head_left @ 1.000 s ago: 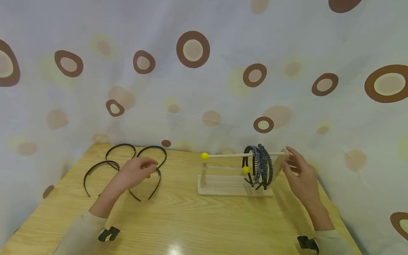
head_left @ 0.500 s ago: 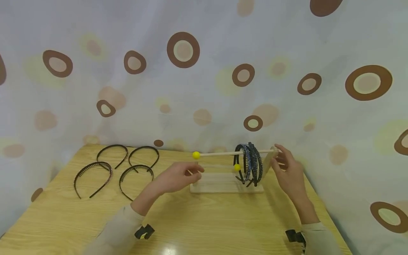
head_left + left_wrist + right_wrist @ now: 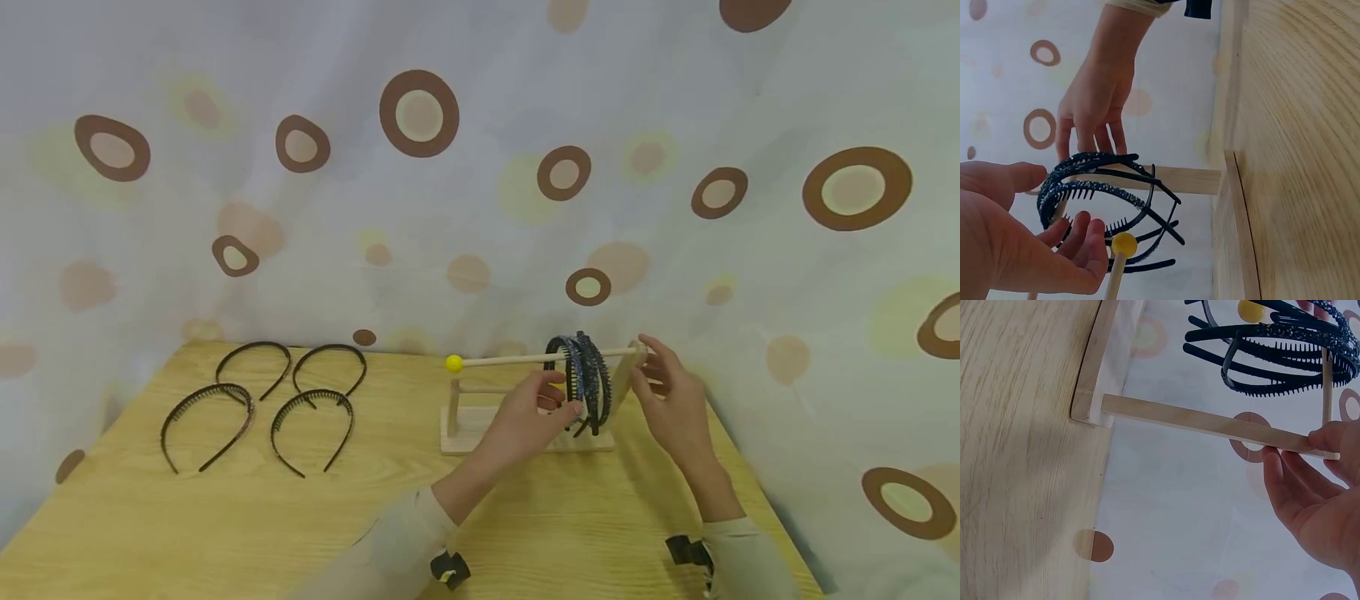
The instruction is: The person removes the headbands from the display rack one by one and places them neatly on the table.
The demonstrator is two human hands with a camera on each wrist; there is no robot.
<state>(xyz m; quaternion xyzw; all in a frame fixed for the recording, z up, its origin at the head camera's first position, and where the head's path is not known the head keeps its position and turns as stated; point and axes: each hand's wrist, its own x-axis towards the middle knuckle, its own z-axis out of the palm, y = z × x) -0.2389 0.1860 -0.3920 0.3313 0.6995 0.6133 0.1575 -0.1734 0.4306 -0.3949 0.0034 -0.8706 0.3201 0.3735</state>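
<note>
Several black headbands (image 3: 597, 362), some glittery and some toothed, hang bunched on the rod (image 3: 510, 360) of a wooden stand (image 3: 465, 437). My left hand (image 3: 528, 417) is right at the left side of this bunch, overlapping it in the head view. In the left wrist view its thumb and fingers stand apart around the near edge of the bands, beside a yellow ball (image 3: 1125, 244) on a lower rod's end. With fingers and thumb, my right hand (image 3: 678, 408) pinches the top of the stand's right upright (image 3: 1210, 427).
Loose on the table's left side lie several more headbands, including a toothed one (image 3: 315, 394) and a thin one (image 3: 255, 343). Another yellow ball (image 3: 453, 364) caps the upper rod's left end. A spotted curtain (image 3: 480, 208) rises behind the table (image 3: 390, 517).
My left hand has moved right, from over the loose headbands to the bunch on the stand. The right hand has stayed at the upright's top. The head view has swung slightly right.
</note>
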